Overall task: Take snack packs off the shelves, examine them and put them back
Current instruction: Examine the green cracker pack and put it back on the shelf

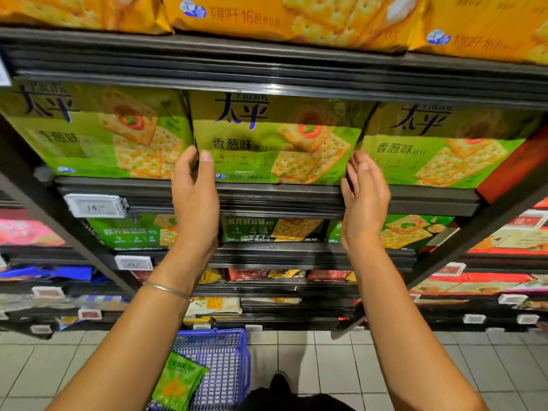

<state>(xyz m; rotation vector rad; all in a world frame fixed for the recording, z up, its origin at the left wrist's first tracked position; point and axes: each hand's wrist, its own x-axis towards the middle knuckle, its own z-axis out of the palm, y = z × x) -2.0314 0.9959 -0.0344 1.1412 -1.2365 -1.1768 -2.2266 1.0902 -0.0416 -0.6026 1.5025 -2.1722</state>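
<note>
I had both arms raised to the middle green-and-yellow cracker pack (275, 140), which stood upright on the dark metal shelf (267, 192), pressed between two matching green packs, one on its left (95, 129) and one on its right (444, 146). My left hand (194, 188) gripped its left edge: the thumb lay across the printed front while the other fingers slipped into the narrow gap beside the neighbouring pack. My right hand (364, 197) was open, palm turned inward and fingers straight, set against the pack's right edge; whether it truly touched the wrapper I could not tell from this angle. A thin silver bangle (167, 289) sat on my left wrist.

The lip of the shelf above (267, 78) hung low over the tops of the green packs, and orange cracker bags (281, 19) filled that upper level. A white price tag (96, 206) was clipped to the shelf rail left of my hand. Darker green cracker packs (269, 229) sat one shelf down, partly hidden behind my wrists, with red packs (329, 275) lower still. On the pale tiled floor (326, 366) stood a blue plastic shopping basket (225, 360) holding a small green snack bag (178, 381).
</note>
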